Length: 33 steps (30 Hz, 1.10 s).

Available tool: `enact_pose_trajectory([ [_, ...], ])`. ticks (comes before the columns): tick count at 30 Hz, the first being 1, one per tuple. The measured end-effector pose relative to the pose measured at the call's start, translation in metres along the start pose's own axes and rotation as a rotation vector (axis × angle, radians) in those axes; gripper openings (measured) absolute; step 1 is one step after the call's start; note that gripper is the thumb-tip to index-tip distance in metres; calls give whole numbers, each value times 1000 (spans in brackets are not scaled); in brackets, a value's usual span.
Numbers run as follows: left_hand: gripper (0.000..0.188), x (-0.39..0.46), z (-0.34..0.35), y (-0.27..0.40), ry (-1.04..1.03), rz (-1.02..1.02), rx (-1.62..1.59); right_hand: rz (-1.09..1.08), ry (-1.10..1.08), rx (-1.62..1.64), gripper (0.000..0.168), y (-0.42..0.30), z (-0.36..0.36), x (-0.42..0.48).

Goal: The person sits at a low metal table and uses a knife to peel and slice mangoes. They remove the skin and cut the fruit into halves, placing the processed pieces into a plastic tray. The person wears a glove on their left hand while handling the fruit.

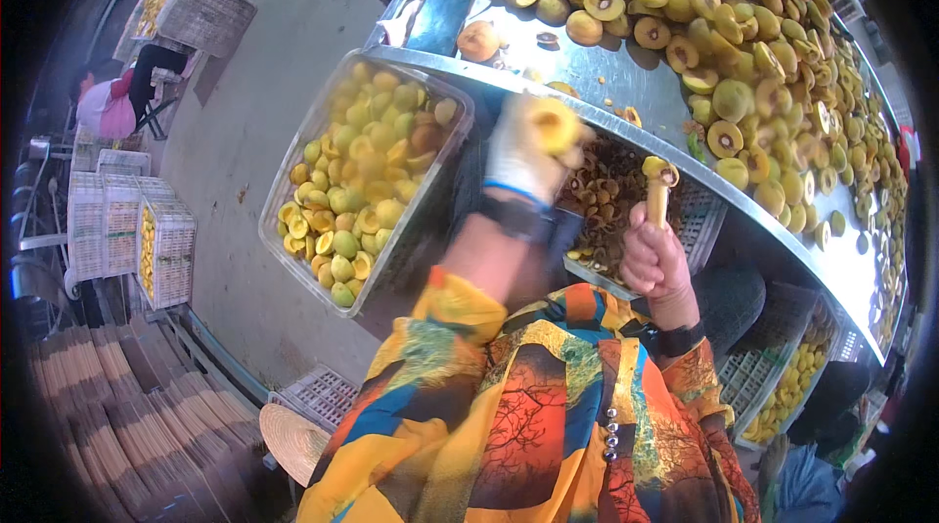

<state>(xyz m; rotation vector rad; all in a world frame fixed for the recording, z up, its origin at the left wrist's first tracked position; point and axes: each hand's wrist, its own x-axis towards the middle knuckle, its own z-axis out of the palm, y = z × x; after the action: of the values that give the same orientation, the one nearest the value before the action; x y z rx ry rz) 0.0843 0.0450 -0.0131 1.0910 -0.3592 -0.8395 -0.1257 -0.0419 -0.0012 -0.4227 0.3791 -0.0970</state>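
Observation:
My left hand (532, 145), in a white glove with a blue cuff and blurred by motion, holds a pitted yellow fruit half (554, 125) near the metal table's edge. To its right my bare right hand (653, 255) grips the pale handle of a tool (659, 193); a piece of fruit sits around the tool's upper end. Left of my gloved hand stands a plastic crate (275, 248) of green-yellow fruit halves (345, 244). Below and between the hands a container holds many brown pits and scraps (598, 211). A large pile of halved fruit (733, 97) covers much of the metal table.
The metal table's raised rim (631, 130) curves across in front of me. Another crate of yellow fruit (788, 387) is at lower right. At left a person (110, 101) sits near stacked crates (106, 226). A straw hat (293, 438) and bundled flat sheets (147, 420) lie at lower left.

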Motion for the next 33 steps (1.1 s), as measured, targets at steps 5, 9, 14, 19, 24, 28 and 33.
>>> enact_pose_trajectory([
  [5,32,-16,-117,50,783,344,960,69,295,-161,7,0,-27,-3],
  [9,44,-39,-234,-16,326,-253,2090,167,266,-312,13,6,-22,4],
  [14,43,-40,-219,-30,301,-233,2028,59,347,-490,14,1,-20,-4],
  [19,27,28,-34,50,310,587,1391,-49,475,-656,15,-5,-34,-16],
  [24,26,78,144,20,-468,991,1345,-143,562,-717,16,-10,-31,-30],
  [28,43,115,227,-73,-670,1231,2188,-258,628,-766,16,-16,-33,-51],
  [33,44,102,245,-72,-579,1303,2220,-355,695,-697,14,-19,-43,-75],
])
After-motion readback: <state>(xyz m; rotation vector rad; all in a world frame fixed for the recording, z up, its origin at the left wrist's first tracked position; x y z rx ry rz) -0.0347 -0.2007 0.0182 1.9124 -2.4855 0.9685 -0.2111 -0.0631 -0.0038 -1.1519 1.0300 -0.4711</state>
